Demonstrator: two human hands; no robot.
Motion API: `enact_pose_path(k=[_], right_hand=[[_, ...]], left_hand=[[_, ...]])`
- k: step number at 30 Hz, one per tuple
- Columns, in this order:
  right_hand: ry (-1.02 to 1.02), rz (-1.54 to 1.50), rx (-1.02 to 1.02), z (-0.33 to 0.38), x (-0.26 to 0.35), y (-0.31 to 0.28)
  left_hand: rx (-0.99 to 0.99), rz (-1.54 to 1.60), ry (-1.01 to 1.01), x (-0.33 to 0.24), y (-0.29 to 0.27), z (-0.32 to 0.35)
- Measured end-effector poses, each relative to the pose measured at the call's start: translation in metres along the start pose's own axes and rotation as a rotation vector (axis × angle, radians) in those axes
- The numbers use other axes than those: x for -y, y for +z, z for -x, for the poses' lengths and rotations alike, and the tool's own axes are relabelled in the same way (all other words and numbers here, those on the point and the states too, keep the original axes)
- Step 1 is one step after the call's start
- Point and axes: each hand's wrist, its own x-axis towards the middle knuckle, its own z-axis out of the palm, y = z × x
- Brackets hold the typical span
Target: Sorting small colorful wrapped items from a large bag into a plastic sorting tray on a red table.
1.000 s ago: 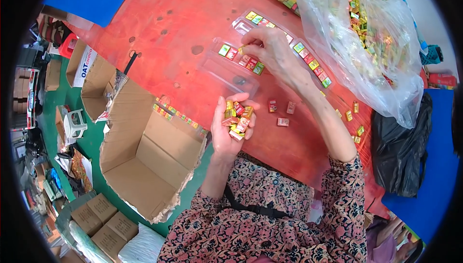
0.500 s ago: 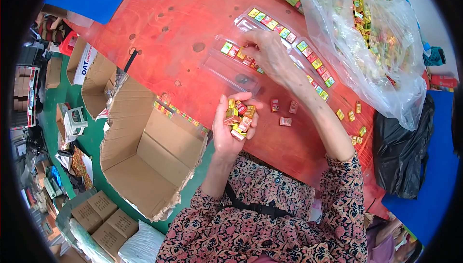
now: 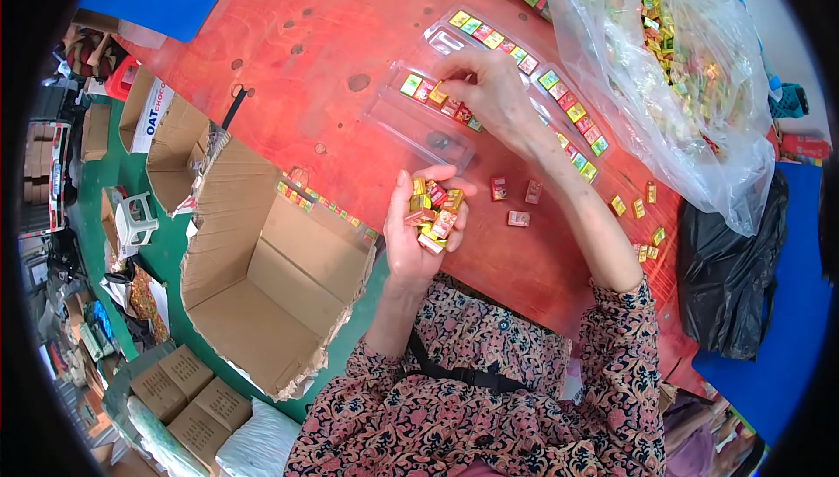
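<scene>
My left hand (image 3: 409,245) is cupped, palm up, around a pile of small red and yellow boxes (image 3: 434,215). Over the clear plastic tray (image 3: 398,118), my right hand (image 3: 489,92) reaches in with thumb and forefinger bent together. Its fingertips are at a yellow box in the tray's row of small coloured boxes (image 3: 450,106); whether they grip it is hidden. Behind it lies a second clear tray (image 3: 441,40) with another row of boxes. A further row (image 3: 573,115) lies to the right, partly behind my right wrist.
Loose small red boxes (image 3: 518,218) and yellow ones (image 3: 639,208) lie on the red table (image 3: 306,66). A large clear bag (image 3: 603,66) of boxes stands at the far right, above a black plastic bag (image 3: 730,276). An open cardboard carton (image 3: 253,302) stands at the table's left edge.
My right hand has shifted slightly up and left, and its fingertips have lifted a little, showing more of the row. My left hand stays with its pile.
</scene>
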Motion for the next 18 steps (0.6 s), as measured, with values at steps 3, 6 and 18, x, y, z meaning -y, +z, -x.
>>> enact_pose_path(k=[3,6,18], right_hand=[[0.195,-0.217,0.047,0.0,0.007,-0.01],[0.403,-0.674,0.032,0.005,0.011,-0.033],[0.473,-1.413,0.065,0.065,0.045,-0.107]], left_hand=[[-0.011,0.007,0.006,0.001,-0.004,0.0],[-0.007,0.001,0.014,0.001,-0.002,0.0],[-0.002,0.001,0.016,0.0,0.0,-0.001]])
